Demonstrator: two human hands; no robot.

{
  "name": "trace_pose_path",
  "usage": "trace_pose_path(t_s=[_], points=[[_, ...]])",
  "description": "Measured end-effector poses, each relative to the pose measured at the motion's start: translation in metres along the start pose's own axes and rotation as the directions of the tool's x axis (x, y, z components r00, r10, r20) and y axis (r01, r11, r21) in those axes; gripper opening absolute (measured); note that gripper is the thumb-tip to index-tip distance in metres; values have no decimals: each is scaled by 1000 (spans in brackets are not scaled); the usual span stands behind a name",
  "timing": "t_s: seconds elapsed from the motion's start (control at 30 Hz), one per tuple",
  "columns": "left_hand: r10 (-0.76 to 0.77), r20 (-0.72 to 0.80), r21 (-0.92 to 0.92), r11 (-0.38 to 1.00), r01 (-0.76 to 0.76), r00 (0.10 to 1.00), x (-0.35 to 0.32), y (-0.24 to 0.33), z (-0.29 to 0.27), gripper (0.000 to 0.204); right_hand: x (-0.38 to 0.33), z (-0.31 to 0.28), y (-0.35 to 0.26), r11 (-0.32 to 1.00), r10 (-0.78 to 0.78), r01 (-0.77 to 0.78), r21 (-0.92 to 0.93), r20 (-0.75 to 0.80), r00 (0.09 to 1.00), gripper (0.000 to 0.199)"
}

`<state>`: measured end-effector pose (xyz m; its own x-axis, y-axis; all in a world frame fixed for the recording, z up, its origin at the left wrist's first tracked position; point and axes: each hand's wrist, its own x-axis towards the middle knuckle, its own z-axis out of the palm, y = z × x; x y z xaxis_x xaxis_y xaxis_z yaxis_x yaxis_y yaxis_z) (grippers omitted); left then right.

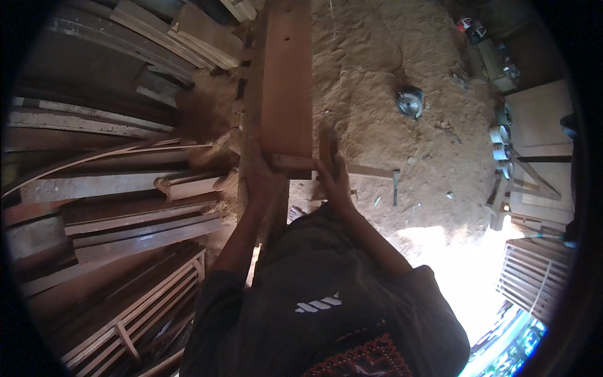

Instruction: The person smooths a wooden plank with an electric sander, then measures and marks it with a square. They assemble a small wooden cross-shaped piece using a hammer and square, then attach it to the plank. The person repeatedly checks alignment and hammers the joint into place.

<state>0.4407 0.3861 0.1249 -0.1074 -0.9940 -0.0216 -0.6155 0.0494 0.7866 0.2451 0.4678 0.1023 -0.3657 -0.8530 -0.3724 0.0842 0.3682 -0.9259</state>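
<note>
A long reddish-brown board [287,88] runs away from me, its near end close to my body. A short wooden block [293,163] lies across that near end. My left hand [262,180] is closed at the block's left end, beside the board's left edge. My right hand [337,183] grips the block's right end, fingers bent round it. Just beyond the right fingers stands a darker upright wooden piece [326,146]; whether they touch it I cannot tell. From behind the right hand a thin wooden strip [372,171] extends rightward to a narrow dark bar [396,188].
Stacked timber [125,188] fills the left side, with a slatted wooden frame [129,327] at lower left. A circular saw [410,102] rests on the sawdust-covered floor [358,75]. Several white buckets [500,152] and pale panels [540,119] stand at the right.
</note>
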Motion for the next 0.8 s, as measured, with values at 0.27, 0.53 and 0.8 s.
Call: trace_pose_path(t_s=[0.27,0.53,0.8], points=[[-149,305,-484,826,288,941,-5,-43,-17,91,-9,37,-29,936,-127,102,-338,-53,991,89],[-204,318,-454,825,337,926,-11,-47,-13,83,29,43,-35,897,-232,176,-406,-92,968,86],[-71,374,-509,818,269,925,-3,-45,-24,89,-6,44,-21,834,-371,294,-466,-80,925,70]])
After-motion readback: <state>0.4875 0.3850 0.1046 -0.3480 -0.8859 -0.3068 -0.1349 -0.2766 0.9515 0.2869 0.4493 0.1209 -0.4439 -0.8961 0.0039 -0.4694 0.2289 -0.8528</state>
